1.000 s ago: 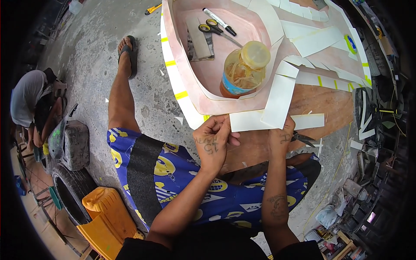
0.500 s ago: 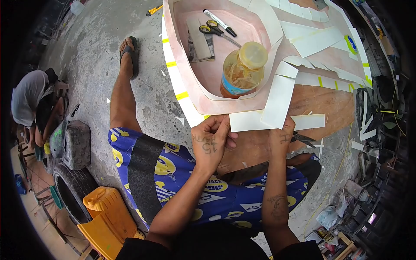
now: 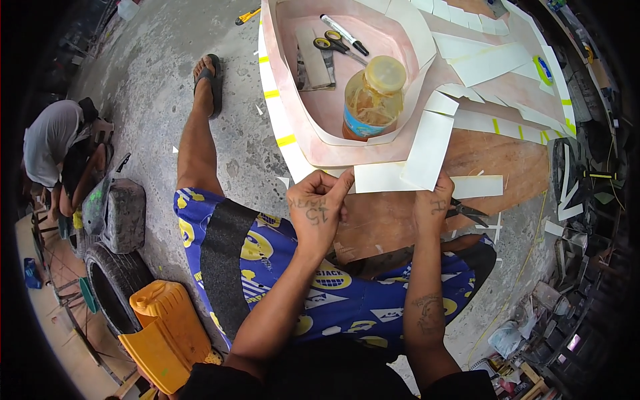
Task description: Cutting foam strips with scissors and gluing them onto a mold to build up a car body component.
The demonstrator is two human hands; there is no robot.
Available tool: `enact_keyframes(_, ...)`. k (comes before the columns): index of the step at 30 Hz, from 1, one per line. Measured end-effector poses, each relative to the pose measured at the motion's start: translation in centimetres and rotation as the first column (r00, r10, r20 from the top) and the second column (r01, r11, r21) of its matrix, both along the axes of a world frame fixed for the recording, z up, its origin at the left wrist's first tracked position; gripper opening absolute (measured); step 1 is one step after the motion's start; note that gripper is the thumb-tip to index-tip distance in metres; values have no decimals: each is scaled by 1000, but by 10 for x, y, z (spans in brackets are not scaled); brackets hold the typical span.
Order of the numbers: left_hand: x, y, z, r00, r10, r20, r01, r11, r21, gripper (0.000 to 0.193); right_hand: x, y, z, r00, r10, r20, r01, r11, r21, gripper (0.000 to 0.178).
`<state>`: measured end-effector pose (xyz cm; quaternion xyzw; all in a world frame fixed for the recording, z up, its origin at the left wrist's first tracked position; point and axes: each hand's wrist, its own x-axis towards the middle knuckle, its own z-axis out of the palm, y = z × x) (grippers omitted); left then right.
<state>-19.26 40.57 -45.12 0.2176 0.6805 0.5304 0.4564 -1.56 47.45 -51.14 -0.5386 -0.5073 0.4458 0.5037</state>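
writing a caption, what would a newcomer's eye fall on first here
Probably the patterned shorts across the lower middle, with the left hand and right hand at a white strip just above. Then the cloudy jar in the pink form near top centre, and the yellow container at lower left.

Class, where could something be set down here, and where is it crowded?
Bare brown board shows between the left hand and right hand, below the white strip. Concrete floor lies open between left leg and pink form, except paper scraps. The recess is crowded: bottle, scissors, marker.
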Motion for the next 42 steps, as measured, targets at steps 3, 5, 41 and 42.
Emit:
enact_keyframes(3,-8,-15,-10,935,23,-355,16,994,108,22,5,1,-4,1000,14,2,-14,1000,-8,21)
enact_keyframes(5,-10,-19,-8,796,87,-599,59,974,221,24,2,0,-2,1000,11,-11,-11,1000,0,21)
enact_keyframes(41,-1,0,-60,881,191,-433,-46,946,322,103,-35,-52,142,607,257,752,-435,899,44,36)
enact_keyframes(42,-2,2,-58,906,197,-375,-66,940,335,107,-38,-40,142,533,165,830,-625,738,255,43)
